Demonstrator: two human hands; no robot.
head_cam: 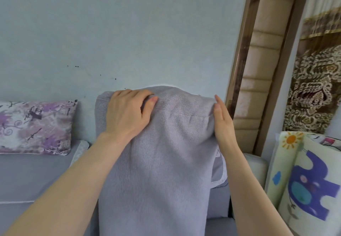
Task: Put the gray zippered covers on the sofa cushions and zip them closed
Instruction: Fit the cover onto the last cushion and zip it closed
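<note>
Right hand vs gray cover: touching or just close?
Touching. Head view: the right hand lies flat, fingers straight, against the right edge of the gray cover; the fabric dents at the palm and no gap shows.

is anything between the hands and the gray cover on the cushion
Nothing visible stands in the way. The left hand grips the top edge of the gray cover, and the right hand lies flat against its right side. Both touch the fabric directly.
</note>
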